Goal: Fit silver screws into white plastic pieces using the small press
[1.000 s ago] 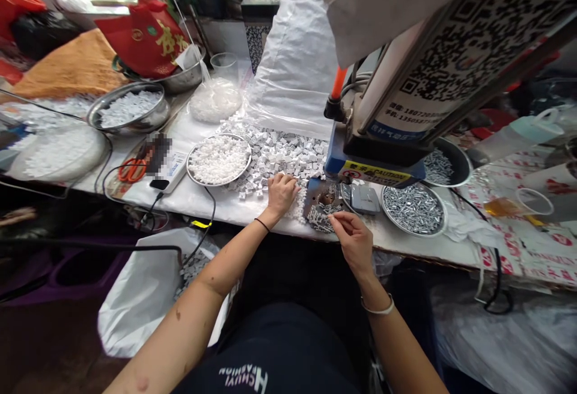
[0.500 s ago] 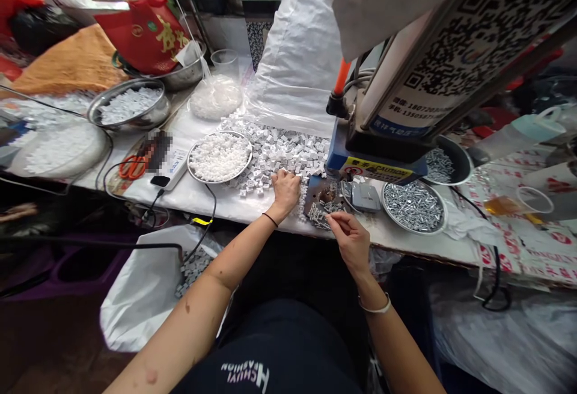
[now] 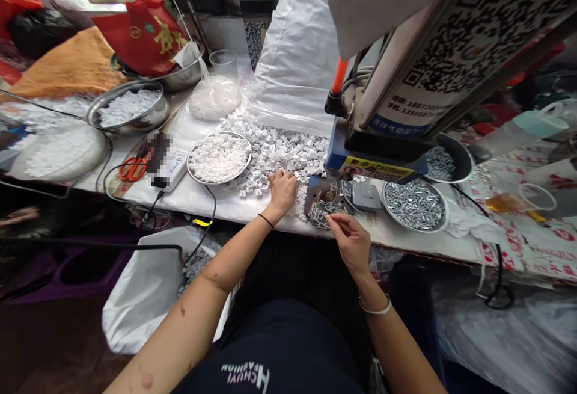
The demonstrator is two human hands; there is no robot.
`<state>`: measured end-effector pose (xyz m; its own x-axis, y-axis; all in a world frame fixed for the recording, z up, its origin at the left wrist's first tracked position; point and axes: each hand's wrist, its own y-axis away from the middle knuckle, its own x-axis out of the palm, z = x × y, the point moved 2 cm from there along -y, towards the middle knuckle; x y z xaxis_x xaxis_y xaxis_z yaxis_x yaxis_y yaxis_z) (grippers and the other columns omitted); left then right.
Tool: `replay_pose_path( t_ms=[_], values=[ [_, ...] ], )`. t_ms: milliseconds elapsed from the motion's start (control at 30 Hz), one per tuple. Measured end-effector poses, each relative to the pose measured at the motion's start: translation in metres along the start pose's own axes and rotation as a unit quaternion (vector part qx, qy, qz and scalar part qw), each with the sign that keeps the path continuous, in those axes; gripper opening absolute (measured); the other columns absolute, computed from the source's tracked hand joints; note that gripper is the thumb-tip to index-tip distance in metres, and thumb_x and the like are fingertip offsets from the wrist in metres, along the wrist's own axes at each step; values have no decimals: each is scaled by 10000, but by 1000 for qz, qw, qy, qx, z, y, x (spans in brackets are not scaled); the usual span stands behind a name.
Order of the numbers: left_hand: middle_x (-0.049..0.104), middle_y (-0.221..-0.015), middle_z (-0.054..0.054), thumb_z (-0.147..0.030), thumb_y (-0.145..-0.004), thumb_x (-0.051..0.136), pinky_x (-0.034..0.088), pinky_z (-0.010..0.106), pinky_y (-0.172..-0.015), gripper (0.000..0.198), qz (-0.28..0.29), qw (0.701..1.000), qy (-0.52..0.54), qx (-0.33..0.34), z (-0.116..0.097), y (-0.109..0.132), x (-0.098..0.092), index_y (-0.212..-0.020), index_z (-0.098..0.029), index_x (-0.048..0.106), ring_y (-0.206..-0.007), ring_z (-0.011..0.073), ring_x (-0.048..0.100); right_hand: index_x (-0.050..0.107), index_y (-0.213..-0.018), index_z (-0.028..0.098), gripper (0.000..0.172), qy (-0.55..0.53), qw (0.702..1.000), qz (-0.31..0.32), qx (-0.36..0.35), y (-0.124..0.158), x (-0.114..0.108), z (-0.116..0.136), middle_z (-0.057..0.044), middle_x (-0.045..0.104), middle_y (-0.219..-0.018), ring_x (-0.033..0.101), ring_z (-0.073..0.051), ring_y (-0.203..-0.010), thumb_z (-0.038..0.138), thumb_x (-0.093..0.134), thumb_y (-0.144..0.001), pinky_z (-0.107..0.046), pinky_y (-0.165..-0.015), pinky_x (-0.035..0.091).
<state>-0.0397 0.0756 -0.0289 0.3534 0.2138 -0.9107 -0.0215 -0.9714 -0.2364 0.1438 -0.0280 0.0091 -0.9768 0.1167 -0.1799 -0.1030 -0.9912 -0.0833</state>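
Note:
My left hand [image 3: 283, 192] is at the near edge of a heap of small grey-white plastic blocks [image 3: 288, 152], its fingers curled down. Whatever lies under those fingertips is hidden. To its right, my right hand [image 3: 350, 239] pinches thumb and forefinger together over small metal pins [image 3: 319, 216] strewn on a dark metal press base [image 3: 312, 194]. Anything in that pinch is too small to make out. Small white plastic pieces [image 3: 299, 204] lie between my left hand and the base. Above the base is the blue press head [image 3: 376, 162] with a yellow caution label.
A plate of white pieces [image 3: 219, 158] stands left of the heap. On the right are a bowl of metal pins [image 3: 415, 206] and a darker bowl [image 3: 460, 162]. Orange-handled scissors [image 3: 132, 168] and a white power strip [image 3: 175, 171] lie further left. A cable [image 3: 214, 207] hangs over the table edge.
My left hand has shifted very slightly left and stays curled at the heap. My right hand keeps its pinch over the pins, almost unmoved.

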Motion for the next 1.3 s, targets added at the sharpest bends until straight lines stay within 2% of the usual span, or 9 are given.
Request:
replay_pose_path(
  t_ms=[200,367,433,600,667,733,1100,1233,1300],
  values=[
    [615,-908,127,-314,-831,561,348,436,-835,202,-2,1000,1,11,-1,-9,-2,-713,-156,607,-956,291,494,668,-852,202,189,5,1000,-2,6,3,-2,-5,-34,714,-857,690,-184,-793,363,671,-753,-318,-789,565],
    [628,-877,69,-256,-805,590,424,343,-791,103,-24,974,223,-32,5,3,-18,-796,-154,576,-863,195,572,660,-875,204,199,-19,1000,-10,20,2,-4,-3,-33,715,-850,693,-191,-791,355,679,-746,-324,-778,570],
    [621,-784,22,-249,-768,629,452,281,-686,132,27,912,393,-114,1,13,-24,-847,-157,578,-736,146,605,663,-861,205,194,-24,999,-10,19,-1,-3,0,-31,714,-838,691,-188,-777,358,679,-743,-326,-772,572],
    [673,-768,24,-205,-660,747,499,231,-693,276,228,613,703,-280,-30,48,-32,-903,-121,647,-700,119,663,673,-882,223,172,-4,999,-1,-36,-13,3,12,-37,707,-915,675,-185,-853,361,635,-786,-337,-830,549],
    [698,-825,48,-190,-668,750,511,213,-735,267,253,540,741,-310,-40,58,-36,-913,-115,670,-751,120,675,676,-892,239,150,31,997,16,-68,-17,4,18,-32,701,-948,664,-181,-888,347,615,-806,-327,-834,540],
    [704,-819,50,-175,-691,735,517,188,-691,233,264,505,751,-335,-46,64,-38,-911,-122,684,-737,113,675,678,-893,253,129,75,991,37,-103,-20,5,23,-25,697,-951,655,-175,-899,328,598,-825,-318,-831,532],
    [671,-718,33,-217,-731,707,530,230,-691,94,218,435,778,-398,-59,73,-33,-758,-134,675,-652,102,626,677,-1043,271,240,220,924,133,-285,-22,3,27,-40,704,-1051,652,-184,-922,222,539,-853,-355,-845,553],
    [683,-727,41,-270,-682,746,517,227,-673,169,212,464,772,-378,-59,78,-32,-757,-132,683,-640,106,623,676,-1062,259,254,207,911,150,-324,-21,1,14,-49,679,-1128,634,-212,-1036,206,575,-835,-396,-894,545],
    [691,-735,53,-323,-661,755,511,237,-668,233,230,526,744,-342,-55,76,-34,-777,-129,699,-650,123,631,692,-1021,273,235,192,916,146,-321,-21,-1,8,-40,691,-1099,650,-207,-1011,192,584,-829,-382,-875,553]
  ],
)
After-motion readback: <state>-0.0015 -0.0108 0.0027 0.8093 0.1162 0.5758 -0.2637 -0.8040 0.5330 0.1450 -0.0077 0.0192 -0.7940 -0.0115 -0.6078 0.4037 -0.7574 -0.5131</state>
